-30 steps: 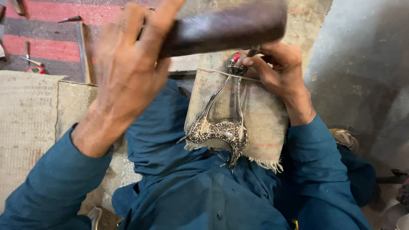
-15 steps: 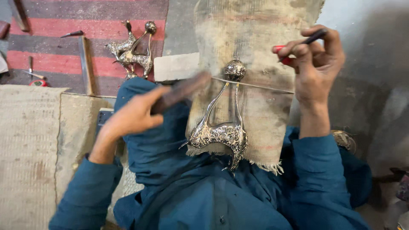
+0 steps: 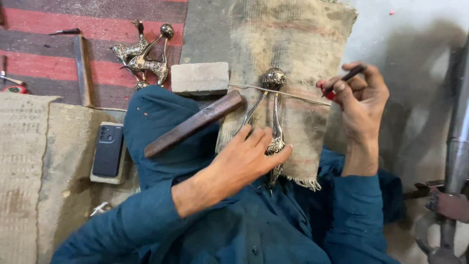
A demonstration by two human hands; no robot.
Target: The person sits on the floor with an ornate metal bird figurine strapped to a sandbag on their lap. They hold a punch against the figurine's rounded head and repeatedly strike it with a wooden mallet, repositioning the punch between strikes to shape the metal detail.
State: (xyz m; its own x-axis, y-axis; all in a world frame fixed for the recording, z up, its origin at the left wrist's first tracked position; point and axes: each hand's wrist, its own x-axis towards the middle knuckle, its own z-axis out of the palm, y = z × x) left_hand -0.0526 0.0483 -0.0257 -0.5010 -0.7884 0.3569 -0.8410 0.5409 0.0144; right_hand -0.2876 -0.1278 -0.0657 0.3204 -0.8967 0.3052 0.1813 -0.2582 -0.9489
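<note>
A silver ornate metal piece [image 3: 271, 93] with a round knob lies on a burlap cloth [image 3: 288, 54] over my lap, tied down by a thin cord [image 3: 298, 96]. My left hand [image 3: 249, 156] rests flat on the piece's lower decorated part. A brown wooden bar [image 3: 195, 123] lies across my blue-clad knee, just left of that hand, untouched. My right hand [image 3: 359, 98] is raised to the right of the cloth, pinching a thin dark tool with a red end [image 3: 337, 84].
A grey brick [image 3: 199, 77] sits beside the cloth. Another silver ornament [image 3: 144, 54] lies on the striped red rug [image 3: 58, 29]. A dark phone [image 3: 108, 149] rests on a block at the left. A metal file [image 3: 82, 68] and small tools lie farther left. Pipes stand at the right edge.
My left hand has let go of the wooden bar, which now lies on my knee, and moved onto the silver piece. My right hand stays raised with the thin tool.
</note>
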